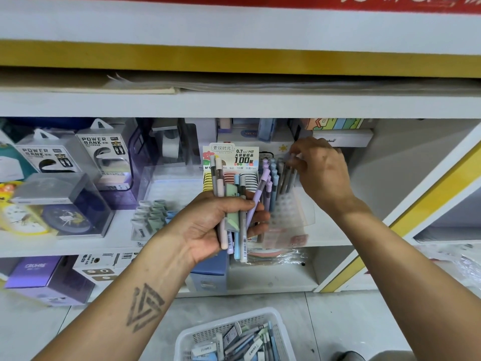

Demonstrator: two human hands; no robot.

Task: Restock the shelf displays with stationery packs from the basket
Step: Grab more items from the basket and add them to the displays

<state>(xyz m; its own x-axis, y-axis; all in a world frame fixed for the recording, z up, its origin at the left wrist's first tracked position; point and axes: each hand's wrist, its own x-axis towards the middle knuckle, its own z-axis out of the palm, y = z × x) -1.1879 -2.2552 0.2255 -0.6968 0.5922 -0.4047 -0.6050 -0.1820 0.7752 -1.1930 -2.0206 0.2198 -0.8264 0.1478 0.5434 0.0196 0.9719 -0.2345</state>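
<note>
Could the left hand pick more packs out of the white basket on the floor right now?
Probably not: the left hand already grips a full bunch of pens, leaving no free fingers, though the basket sits open below.

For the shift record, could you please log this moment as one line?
left hand: grips pen bundle | right hand: pinches pen at clear display stand | basket: stocked, on floor

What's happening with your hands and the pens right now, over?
Left hand grips a bunch of pens. Right hand pinches one pen into the clear display stand. Basket below still holds stock. Nothing blocking.
</note>
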